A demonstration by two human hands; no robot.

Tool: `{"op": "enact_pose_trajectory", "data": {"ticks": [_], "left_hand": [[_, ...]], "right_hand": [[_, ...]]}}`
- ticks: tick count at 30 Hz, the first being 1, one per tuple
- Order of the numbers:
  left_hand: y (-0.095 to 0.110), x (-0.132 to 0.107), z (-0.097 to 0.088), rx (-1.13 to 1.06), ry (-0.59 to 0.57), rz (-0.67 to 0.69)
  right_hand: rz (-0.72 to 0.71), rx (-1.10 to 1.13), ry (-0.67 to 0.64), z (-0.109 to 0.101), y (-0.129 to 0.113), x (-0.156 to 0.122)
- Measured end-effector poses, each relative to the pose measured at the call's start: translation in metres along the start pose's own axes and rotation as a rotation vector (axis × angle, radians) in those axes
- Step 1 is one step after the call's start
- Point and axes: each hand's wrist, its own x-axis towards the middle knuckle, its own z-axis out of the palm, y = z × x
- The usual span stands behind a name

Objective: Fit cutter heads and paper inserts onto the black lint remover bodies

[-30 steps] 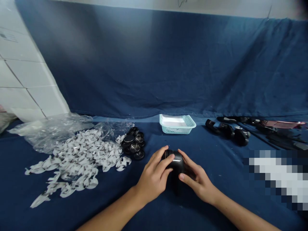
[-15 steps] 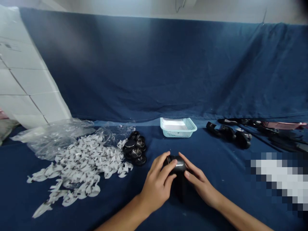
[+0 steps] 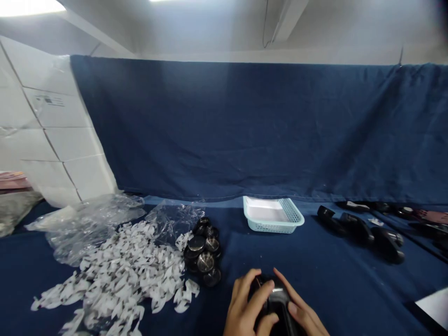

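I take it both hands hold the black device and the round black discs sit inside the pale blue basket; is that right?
Not quite: the head view shows the round black discs lying on the blue cloth, outside the pale blue basket. The left hand and right hand do hold the black device.

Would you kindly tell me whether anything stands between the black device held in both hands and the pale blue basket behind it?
Nothing visible does: only blue cloth lies between the black device and the pale blue basket. The black discs sit to the left, the black parts to the right.
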Motion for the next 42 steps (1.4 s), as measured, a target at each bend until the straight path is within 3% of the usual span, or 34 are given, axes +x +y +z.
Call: {"op": "enact_pose_trajectory", "data": {"ticks": [12,20,27,36,42], "left_hand": [[0.018,0.005,-0.015,-0.11,-0.225,-0.216],[0.019,0.01,-0.023,-0.148,-0.332,-0.265],[0.024,0.015,-0.027,-0.177,-0.349,-0.306],[0.011,0.02,-0.029,-0.286,-0.404,-0.365],[0.015,0.019,-0.03,-0.257,-0.442,-0.366]], "right_hand": [[0.066,0.09,0.034,-0.002,0.009,0.003],[0.062,0.187,0.064,0.002,0.004,-0.002],[0.156,0.266,0.069,0.011,-0.023,-0.013],[0.239,0.375,-0.1,0.0,-0.014,-0.008],[0.222,0.4,-0.118,-0.002,-0.017,-0.007]]}}
